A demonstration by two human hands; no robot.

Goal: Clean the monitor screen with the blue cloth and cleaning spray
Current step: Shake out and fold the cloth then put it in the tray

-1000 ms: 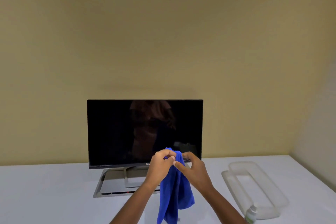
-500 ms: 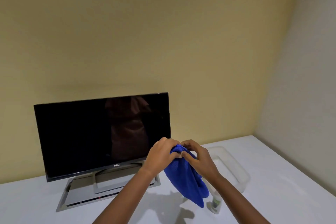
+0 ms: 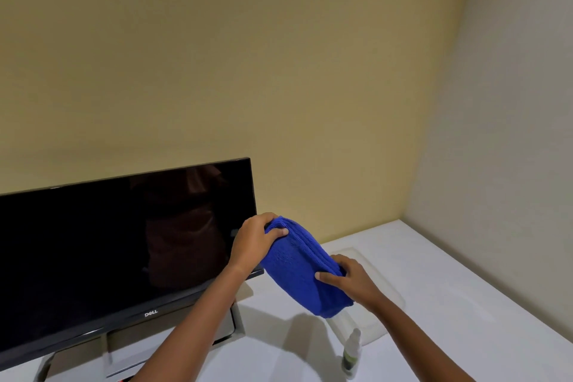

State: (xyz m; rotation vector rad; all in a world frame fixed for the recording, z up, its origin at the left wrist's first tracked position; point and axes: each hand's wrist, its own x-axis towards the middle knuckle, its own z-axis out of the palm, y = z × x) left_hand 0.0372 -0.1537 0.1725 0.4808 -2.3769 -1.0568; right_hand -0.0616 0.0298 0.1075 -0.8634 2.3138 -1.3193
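While the spray bottle (image 3: 352, 353) stands untouched on the counter (image 3: 449, 304), right of the monitor (image 3: 124, 251), the blue cloth (image 3: 304, 270) is held folded in the air off the monitor's right edge, the left grip (image 3: 252, 242) pinching its upper end and the right grip (image 3: 350, 279) its lower. Farther back, the monitor shows no sign of wiping; spraying and wiping probably both remain.

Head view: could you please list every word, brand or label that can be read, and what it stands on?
"DELL": on the lower bezel of the monitor.
Label on the spray bottle: too small and blurred to read.
No text shows on the blue cloth.
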